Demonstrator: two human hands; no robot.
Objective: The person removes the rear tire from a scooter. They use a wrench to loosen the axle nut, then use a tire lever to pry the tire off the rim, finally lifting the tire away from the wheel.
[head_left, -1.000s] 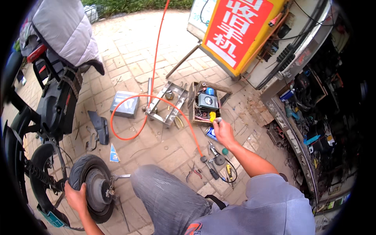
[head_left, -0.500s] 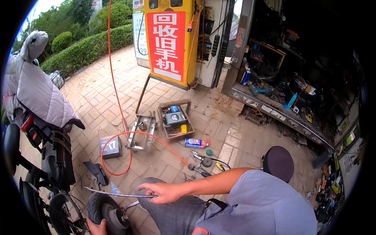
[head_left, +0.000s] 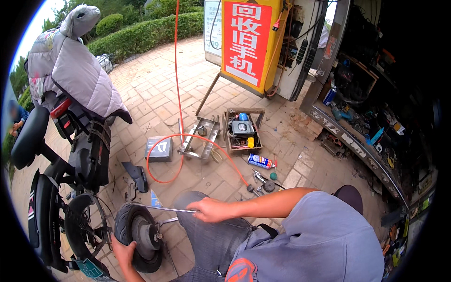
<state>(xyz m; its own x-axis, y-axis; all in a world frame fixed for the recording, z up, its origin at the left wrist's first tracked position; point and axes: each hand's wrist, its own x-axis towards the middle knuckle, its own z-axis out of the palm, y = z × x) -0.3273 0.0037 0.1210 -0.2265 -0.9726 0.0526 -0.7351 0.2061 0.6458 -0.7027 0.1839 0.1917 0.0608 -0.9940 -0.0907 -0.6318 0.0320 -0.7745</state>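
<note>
Your left hand point(head_left: 124, 253) grips the wheel point(head_left: 143, 235) by its tyre point(head_left: 122, 224), thumb on the sidewall. Your right hand point(head_left: 209, 210) is closed around a metal lever point(head_left: 164, 208), its far end at the tyre's top; contact there is unclear. The wheel sits between the scooter point(head_left: 89, 152) and your jeans-clad leg point(head_left: 204, 239).

1. Pale brick paving point(head_left: 145, 70) covered the ground, its blocks laid in an interlocking pattern.
2. A clipped hedge point(head_left: 155, 36) bordered the far side, with a rounded bush point(head_left: 109, 25) behind it.
3. A yellow sign box with a red panel point(head_left: 248, 44) stood beside a pale wall point(head_left: 292, 80).
4. At right, a chipped, worn ledge point(head_left: 355, 149) fronted a dark, cluttered interior point(head_left: 408, 61).
5. Daylight fell brightest near the hedge.
</note>
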